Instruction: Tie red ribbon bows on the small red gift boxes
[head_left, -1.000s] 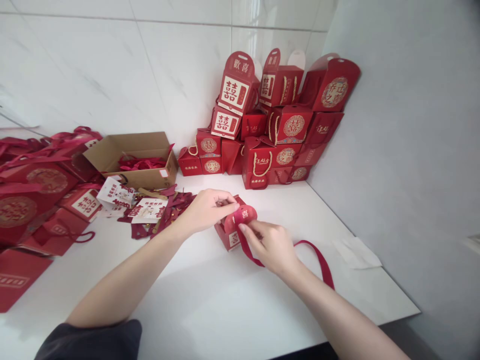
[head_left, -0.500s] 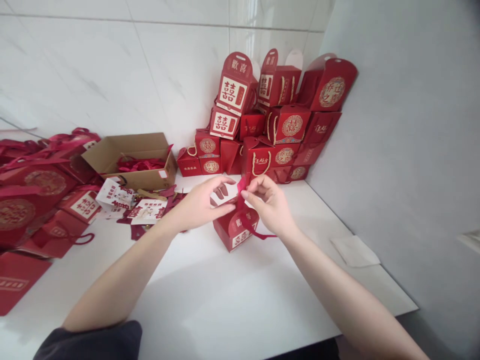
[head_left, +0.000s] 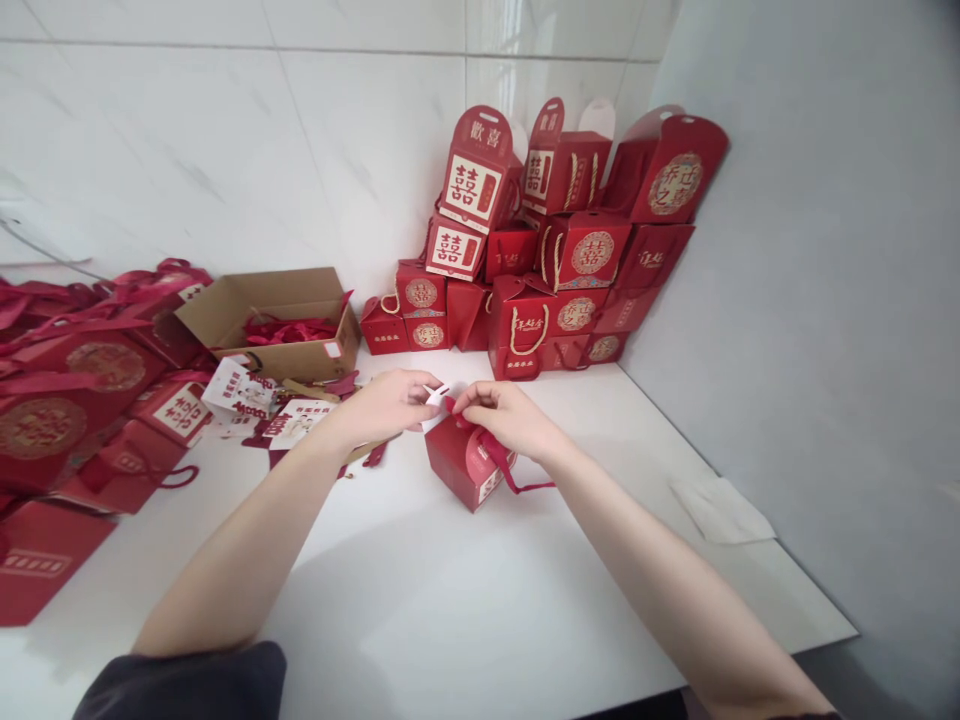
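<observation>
A small red gift box (head_left: 463, 467) stands on the white table (head_left: 420, 600) in front of me, with a red ribbon (head_left: 517, 480) looped over its right side. My left hand (head_left: 390, 402) pinches the top flap of the box at its left. My right hand (head_left: 499, 415) pinches the ribbon right at the box top, fingertips almost meeting those of the left hand. Both hands are closed, and what lies between the fingertips is partly hidden.
A pile of finished red gift boxes (head_left: 555, 250) is stacked in the back corner against the walls. An open cardboard carton (head_left: 270, 320) with red ribbons stands at back left, flat red boxes (head_left: 75, 400) and loose cards (head_left: 240, 395) beside it. A white paper sheet (head_left: 724, 510) lies at right.
My right hand has come up from the table with the ribbon to the box top. The long ribbon tail at right is drawn in. Both hands now pinch together above the box.
</observation>
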